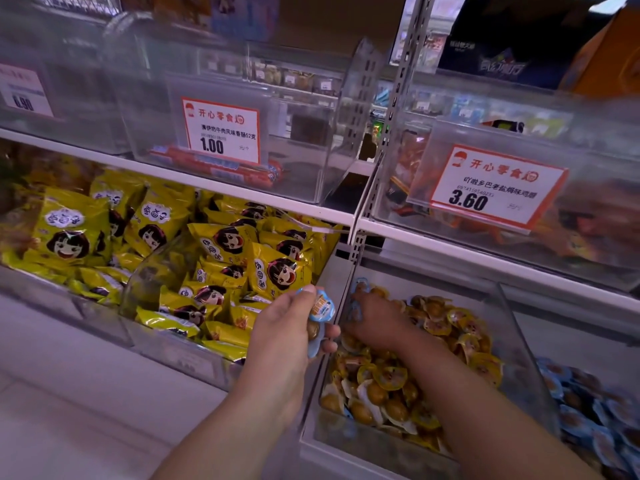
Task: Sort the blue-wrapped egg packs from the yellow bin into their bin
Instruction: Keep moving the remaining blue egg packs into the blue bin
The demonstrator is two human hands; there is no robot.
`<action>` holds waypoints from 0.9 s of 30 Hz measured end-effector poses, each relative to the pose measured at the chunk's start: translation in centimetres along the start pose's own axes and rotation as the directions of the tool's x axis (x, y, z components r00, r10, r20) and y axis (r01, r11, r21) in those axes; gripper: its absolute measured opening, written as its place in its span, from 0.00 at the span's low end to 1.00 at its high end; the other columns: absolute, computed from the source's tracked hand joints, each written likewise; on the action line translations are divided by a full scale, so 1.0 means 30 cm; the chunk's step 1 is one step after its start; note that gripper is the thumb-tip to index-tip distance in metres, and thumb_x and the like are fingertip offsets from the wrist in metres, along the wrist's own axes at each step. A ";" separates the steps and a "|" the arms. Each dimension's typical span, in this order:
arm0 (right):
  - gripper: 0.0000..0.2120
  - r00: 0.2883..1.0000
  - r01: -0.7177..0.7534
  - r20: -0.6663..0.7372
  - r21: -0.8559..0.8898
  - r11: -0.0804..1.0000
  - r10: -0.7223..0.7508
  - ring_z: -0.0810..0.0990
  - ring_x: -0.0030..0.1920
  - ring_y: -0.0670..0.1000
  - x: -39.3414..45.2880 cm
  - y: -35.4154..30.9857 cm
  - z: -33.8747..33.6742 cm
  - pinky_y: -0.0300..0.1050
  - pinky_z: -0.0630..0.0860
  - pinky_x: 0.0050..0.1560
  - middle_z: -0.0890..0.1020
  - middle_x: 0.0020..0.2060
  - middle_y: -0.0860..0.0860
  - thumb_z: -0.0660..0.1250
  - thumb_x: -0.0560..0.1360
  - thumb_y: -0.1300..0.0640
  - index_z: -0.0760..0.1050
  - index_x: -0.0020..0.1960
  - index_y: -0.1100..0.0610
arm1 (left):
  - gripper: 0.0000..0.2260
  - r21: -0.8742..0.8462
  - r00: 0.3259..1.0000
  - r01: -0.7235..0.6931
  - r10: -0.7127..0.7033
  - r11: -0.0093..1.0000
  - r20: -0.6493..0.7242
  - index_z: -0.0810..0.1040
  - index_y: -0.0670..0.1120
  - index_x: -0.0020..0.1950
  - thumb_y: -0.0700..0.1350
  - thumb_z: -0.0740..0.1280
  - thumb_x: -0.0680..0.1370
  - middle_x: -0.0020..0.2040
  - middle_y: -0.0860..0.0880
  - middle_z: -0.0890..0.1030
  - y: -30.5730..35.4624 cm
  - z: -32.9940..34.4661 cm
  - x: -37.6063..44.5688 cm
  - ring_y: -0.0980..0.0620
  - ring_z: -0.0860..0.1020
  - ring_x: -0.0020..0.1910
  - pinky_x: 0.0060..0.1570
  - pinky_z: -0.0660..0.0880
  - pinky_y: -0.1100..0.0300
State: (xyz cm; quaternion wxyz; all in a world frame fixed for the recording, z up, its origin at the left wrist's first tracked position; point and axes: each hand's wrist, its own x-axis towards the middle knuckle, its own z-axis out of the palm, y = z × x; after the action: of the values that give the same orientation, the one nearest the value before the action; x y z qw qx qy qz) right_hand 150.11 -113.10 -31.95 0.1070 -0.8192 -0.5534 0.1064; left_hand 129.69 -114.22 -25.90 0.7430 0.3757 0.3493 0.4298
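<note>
Left hand (287, 327) grips blue pack (320, 311).

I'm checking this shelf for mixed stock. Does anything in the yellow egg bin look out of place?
Yes: a blue-wrapped pack lies at the yellow egg bin's far left corner, under the right hand. The left hand holds blue packs.

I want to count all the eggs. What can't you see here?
- Head view: the right hand covers its fingertips and the pack under them.
- Blue bin: cut off by the right edge.
- Blue pack in the left hand: label too blurred.
- Yellow bin: lower layers buried.
</note>
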 end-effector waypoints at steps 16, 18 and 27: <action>0.10 0.935 -0.019 0.086 0.981 -0.195 0.345 0.73 0.32 0.52 -0.380 0.109 -0.203 0.38 0.65 0.22 0.78 0.39 0.58 0.66 0.75 0.65 0.80 0.55 0.62 | 0.09 0.398 0.893 -0.436 0.335 0.807 0.299 0.79 0.58 0.54 0.59 0.62 0.80 0.43 0.59 0.83 -0.096 0.090 -0.064 0.58 0.82 0.38 0.36 0.77 0.65; 0.10 0.933 -0.037 0.152 0.942 -0.332 0.327 0.74 0.30 0.51 -0.458 0.094 -0.222 0.38 0.64 0.22 0.80 0.38 0.57 0.68 0.70 0.59 0.83 0.49 0.61 | 0.09 0.478 0.825 -0.563 0.430 0.674 0.367 0.77 0.62 0.57 0.60 0.61 0.79 0.49 0.63 0.81 -0.153 0.139 -0.088 0.62 0.80 0.48 0.45 0.75 0.69; 0.22 0.929 -0.086 0.224 0.905 -0.415 0.295 0.83 0.58 0.56 -0.624 0.163 -0.250 0.49 0.83 0.51 0.85 0.56 0.57 0.66 0.77 0.42 0.83 0.61 0.57 | 0.17 0.450 0.636 -0.753 0.358 0.480 0.683 0.59 0.71 0.72 0.59 0.53 0.83 0.70 0.69 0.67 -0.372 0.382 -0.160 0.67 0.65 0.71 0.70 0.66 0.63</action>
State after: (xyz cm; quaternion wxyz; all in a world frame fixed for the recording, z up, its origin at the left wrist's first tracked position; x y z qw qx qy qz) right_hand 149.81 -132.70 -25.17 0.7472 -0.4568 -0.0574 0.4793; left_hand 141.67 -125.38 -29.11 0.4111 0.8211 0.1305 0.3738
